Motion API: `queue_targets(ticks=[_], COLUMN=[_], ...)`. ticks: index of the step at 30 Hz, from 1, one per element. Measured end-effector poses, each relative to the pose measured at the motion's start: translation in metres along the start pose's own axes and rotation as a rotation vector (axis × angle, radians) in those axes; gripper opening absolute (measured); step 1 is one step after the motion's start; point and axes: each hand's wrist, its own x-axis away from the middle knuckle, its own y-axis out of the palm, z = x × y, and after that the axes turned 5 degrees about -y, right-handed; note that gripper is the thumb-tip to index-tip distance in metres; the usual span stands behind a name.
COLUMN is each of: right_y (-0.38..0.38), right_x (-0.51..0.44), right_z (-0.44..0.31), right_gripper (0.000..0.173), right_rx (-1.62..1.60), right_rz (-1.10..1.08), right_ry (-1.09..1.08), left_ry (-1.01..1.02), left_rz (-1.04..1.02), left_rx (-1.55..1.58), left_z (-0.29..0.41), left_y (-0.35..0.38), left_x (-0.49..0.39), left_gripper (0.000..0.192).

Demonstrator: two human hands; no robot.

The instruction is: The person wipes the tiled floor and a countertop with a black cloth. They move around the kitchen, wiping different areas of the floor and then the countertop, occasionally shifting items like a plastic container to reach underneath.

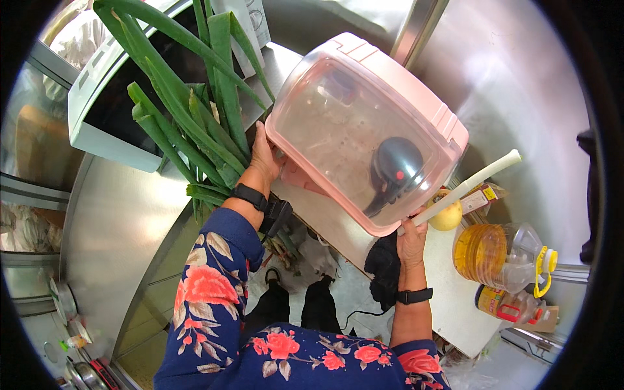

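Observation:
A pink plastic box with a clear lid [341, 126] is held between both hands, tilted over the counter. My left hand [265, 156] grips its left edge, and my right hand [413, 239] holds its lower right corner. A dark rounded utensil, perhaps a ladle, [397, 163] shows through the lid. Against my right hand lies a white scallion stalk [468, 187], with a pale yellow round fruit or vegetable [446, 212] behind it. Long green scallion leaves [180, 107] spread beside my left hand. The undersides of both hands are partly hidden.
A large oil bottle with a yellow cap [504, 256] and a smaller red-handled bottle [509, 304] stand at the right. A black cloth-like item [382, 265] hangs at the counter's edge. A white-framed appliance [112, 148] sits at the left, near a steel surface [117, 214].

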Motion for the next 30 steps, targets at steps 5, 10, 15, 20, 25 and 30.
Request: queue_targets(ticks=[5,10,15,20,25,30], right_y=[0.001,0.001,0.001,-0.005,-0.006,-0.002], right_x=[0.002,0.003,0.003,0.005,0.007,0.008], right_z=[0.0,-0.002,0.002,0.002,-0.001,-0.007], right_gripper=[0.013,0.012,0.011,0.01,0.011,0.011], right_rx=[0.019,0.033,0.091,0.104,0.117,0.053], right_rz=[0.01,0.019,0.024,0.015,-0.006,0.022], right_ry=[-0.015,-0.015,-0.059,-0.054,-0.045,-0.016], left_ry=[0.141,0.143,0.169,0.143,0.135,0.2], left_rz=[-0.06,-0.059,-0.166,-0.227,-0.154,-0.173], left_rx=[-0.023,-0.025,0.13,0.228,0.269,0.241], left_z=[-0.001,0.004,-0.003,-0.007,-0.006,0.0], left_y=[0.002,0.002,0.003,0.0,0.002,0.005], left_x=[-0.006,-0.014,-0.011,-0.001,0.014,0.028], left_gripper=[0.06,0.059,0.053,0.048,0.043,0.043])
